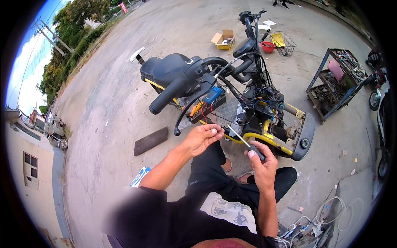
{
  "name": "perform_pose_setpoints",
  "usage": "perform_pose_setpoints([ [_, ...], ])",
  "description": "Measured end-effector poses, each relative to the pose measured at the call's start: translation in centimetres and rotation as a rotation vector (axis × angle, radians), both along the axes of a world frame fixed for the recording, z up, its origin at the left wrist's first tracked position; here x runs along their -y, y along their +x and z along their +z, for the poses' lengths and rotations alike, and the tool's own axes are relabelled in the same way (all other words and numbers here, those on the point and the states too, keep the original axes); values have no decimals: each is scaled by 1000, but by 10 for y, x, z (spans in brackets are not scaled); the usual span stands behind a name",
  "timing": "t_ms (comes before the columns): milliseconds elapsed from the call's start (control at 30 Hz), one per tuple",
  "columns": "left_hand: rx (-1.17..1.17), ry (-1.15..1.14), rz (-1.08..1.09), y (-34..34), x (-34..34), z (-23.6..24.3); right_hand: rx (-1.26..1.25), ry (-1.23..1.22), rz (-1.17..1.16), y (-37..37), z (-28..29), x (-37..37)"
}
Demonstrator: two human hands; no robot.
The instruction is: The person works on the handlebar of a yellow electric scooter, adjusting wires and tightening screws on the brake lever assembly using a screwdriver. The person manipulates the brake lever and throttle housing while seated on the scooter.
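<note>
My right hand is closed round the dark handle of a screwdriver, its thin shaft pointing up and to the left. Near the screwdriver's tip, my left hand has its thumb and fingers pinched together; whatever is between them is too small to make out. Just beyond both hands stands a stripped electric scooter with a yellow frame and a black seat. Bundles of loose wires hang bare at its front. A blue multimeter with red leads rests by the footboard, beside orange-handled pliers.
A dark flat board lies on the ground to the left. Farther off are an open cardboard box, a red bowl and a wire basket. A metal tool rack stands at right, above pale coiled cable.
</note>
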State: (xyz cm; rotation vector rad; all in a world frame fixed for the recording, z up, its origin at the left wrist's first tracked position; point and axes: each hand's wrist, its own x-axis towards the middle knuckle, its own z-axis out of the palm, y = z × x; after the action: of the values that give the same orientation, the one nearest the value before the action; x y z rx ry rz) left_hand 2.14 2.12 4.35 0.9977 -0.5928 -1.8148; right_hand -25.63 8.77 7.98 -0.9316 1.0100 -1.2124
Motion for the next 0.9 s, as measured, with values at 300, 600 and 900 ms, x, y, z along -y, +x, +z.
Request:
perform_pose_setpoints([
  [300, -16, 77, -20, -20, -8, -1, 28, -48, -83, -5, -18, -14],
  [600, 16, 141, -172, -32, -32, -6, -74, -77, -122, -14, -27, -24],
  [900, 19, 142, -222, -45, -54, -33, -66, 29, -137, -24, -24, -35],
])
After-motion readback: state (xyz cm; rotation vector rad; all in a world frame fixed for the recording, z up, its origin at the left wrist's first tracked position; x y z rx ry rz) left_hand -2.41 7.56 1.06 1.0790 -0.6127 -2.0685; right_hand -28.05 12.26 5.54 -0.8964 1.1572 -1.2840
